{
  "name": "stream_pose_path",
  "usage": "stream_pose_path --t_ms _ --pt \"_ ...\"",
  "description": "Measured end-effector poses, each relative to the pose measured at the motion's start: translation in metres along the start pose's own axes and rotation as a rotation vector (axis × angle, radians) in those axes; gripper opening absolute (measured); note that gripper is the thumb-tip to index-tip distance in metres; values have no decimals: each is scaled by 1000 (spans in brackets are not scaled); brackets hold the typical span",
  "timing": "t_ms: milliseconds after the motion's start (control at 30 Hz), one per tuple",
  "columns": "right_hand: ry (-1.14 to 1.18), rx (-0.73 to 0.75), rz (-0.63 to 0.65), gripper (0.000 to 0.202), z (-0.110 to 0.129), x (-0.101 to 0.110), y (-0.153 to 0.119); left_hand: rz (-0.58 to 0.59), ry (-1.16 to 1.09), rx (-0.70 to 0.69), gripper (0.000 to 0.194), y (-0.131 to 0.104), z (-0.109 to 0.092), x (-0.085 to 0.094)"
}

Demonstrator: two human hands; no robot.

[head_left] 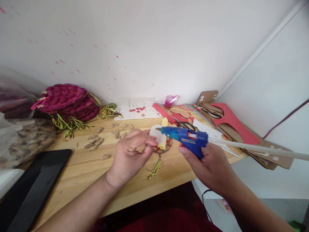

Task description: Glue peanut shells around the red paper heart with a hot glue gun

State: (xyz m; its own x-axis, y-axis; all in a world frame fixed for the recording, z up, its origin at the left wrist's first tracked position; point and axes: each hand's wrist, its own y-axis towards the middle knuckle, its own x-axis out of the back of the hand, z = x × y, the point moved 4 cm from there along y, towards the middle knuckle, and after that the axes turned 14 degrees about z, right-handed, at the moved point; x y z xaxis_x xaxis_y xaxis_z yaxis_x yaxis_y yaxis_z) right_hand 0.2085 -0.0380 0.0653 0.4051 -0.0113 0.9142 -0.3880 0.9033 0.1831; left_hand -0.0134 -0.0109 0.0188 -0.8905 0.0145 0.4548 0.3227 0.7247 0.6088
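Observation:
My right hand (213,169) is wrapped round the grip of a blue hot glue gun (177,135). A long whitish glue stick (251,149) sticks out of its back end. The gun's nozzle points left, over a small white card (156,130) with a folded yellow paper strip (164,132) along its right side. My left hand (131,154) pinches the card's left edge, its fingertips close to the nozzle. Behind and below the card, partly hidden, a red disc (169,145) edged with peanuts rests on the table. A yellow-green tassel (154,169) hangs from it.
Loose peanuts (94,141) and a phone (38,180) lie left, beside bagged peanuts (36,138) and stacked magenta peanut discs (70,103). Red stars (138,110) on paper, a pink cup (169,101), scissors (185,125) and cut cardboard (267,153) fill the back and right.

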Motion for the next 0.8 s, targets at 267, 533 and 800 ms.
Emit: stream_pose_path --t_ms 267,533,800 --pt "-41 -16 23 33 -3 -1 -1 7 0 -3 27 1 1 0" --pt "-31 -18 19 32 -2 0 1 13 -6 0 25 1 1 0" --pt "-29 5 13 33 0 0 1 13 -9 4 26 0 0 0"
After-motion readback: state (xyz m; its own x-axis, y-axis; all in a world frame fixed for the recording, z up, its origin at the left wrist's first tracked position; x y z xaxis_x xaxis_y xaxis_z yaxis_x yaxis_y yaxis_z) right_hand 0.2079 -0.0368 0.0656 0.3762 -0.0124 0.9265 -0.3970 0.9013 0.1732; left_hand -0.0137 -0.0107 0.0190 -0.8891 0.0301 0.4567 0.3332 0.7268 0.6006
